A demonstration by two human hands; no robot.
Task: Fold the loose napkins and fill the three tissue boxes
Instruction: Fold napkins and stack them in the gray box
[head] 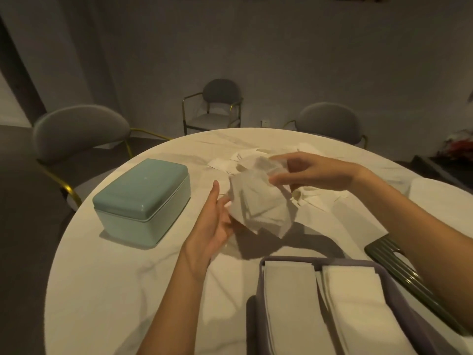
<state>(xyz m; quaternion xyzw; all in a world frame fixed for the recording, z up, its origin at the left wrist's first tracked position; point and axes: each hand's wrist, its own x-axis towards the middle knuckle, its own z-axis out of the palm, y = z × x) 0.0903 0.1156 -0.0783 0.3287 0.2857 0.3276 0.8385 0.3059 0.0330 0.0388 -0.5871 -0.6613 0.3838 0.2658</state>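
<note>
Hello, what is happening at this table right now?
A person holds a loose napkin above the round table: the right hand pinches its top, the left hand touches its side. More loose napkins lie behind. The purple box holds folded napkins; the teal box is closed.

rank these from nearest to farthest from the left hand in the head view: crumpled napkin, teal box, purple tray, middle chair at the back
1. Crumpled napkin: touching the left hand, held up on its right side.
2. Purple tray of folded napkins: below and to the right, at the near table edge.
3. Teal box: lid on, to the left. Close to the tray's gap; hard to call.
4. Middle chair: beyond the table, by the wall.
</note>
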